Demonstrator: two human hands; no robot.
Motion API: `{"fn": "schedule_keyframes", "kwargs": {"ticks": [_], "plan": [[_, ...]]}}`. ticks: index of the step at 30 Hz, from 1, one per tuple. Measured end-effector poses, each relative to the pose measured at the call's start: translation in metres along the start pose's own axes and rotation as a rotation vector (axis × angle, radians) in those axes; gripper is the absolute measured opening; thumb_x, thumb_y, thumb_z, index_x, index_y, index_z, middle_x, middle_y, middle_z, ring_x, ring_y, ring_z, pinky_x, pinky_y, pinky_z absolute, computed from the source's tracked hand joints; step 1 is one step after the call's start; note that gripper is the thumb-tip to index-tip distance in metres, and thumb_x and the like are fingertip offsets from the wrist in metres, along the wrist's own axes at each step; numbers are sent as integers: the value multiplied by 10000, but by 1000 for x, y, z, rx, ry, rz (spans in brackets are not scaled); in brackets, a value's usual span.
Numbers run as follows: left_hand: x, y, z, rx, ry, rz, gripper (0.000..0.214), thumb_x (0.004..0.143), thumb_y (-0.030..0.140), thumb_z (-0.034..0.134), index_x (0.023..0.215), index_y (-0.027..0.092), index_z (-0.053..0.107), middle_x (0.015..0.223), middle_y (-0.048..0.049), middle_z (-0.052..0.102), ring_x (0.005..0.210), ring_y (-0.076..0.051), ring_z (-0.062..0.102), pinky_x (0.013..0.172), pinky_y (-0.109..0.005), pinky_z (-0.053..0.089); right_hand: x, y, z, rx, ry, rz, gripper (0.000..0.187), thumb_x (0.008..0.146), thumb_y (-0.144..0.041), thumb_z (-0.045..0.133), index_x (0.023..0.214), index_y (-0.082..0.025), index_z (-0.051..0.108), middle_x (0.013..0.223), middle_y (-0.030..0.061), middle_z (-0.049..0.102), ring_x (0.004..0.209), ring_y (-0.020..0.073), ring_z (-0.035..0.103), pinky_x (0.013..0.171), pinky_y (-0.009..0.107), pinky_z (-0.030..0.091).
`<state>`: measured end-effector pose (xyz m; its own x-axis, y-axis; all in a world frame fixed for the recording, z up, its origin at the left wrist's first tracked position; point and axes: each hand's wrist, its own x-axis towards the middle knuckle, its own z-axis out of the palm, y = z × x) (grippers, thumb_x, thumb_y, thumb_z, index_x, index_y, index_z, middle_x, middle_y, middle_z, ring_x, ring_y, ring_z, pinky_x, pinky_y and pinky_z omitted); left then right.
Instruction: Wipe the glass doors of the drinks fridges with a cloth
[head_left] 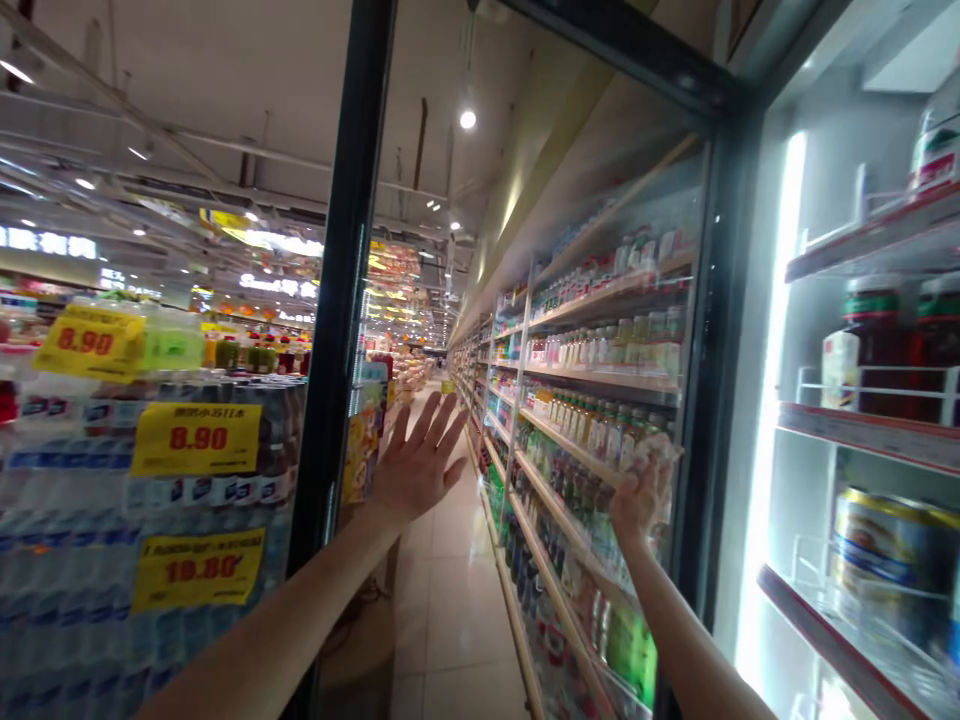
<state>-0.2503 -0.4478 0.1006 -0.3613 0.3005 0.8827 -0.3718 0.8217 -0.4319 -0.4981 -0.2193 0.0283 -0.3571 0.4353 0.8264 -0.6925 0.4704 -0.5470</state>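
A glass door in a dark frame stands swung out in front of me. My left hand lies against the glass near the left frame bar, its fingers stretched and spread, holding nothing. Toward the door's right side, my right hand grips a crumpled whitish cloth pressed on the pane. Whether it is cloth or paper I cannot tell for sure. Shelves of bottles show through the glass behind both hands.
At right is the lit inside of a cooler, with shelves holding dark bottles and gold-and-blue cans. Stacked packs of bottled drinks with yellow price signs stand to the left. A tiled aisle floor runs ahead beyond the glass.
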Motion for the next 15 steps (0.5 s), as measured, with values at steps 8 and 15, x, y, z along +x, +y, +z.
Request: {"fn": "schedule_keyframes", "kwargs": {"ticks": [8, 15], "plan": [[0, -1, 8, -30, 18, -25, 618, 881, 421, 432, 1427, 206, 236, 1463, -97, 291, 1379, -261, 192, 1128, -497, 107, -63, -85, 10, 135, -186, -454, 491, 858, -243, 347, 1342, -194, 408, 1442, 133, 331, 1372, 274, 218, 1062, 557, 226], [-3, 7, 8, -30, 27, -75, 627, 891, 386, 415, 1440, 196, 180, 1470, -91, 266, 1387, -250, 163, 1130, -500, 93, -81, -78, 5, 177, -219, -750, 452, 821, -238, 411, 1268, -239, 474, 1390, 101, 412, 1351, 268, 268, 1075, 544, 197]]}}
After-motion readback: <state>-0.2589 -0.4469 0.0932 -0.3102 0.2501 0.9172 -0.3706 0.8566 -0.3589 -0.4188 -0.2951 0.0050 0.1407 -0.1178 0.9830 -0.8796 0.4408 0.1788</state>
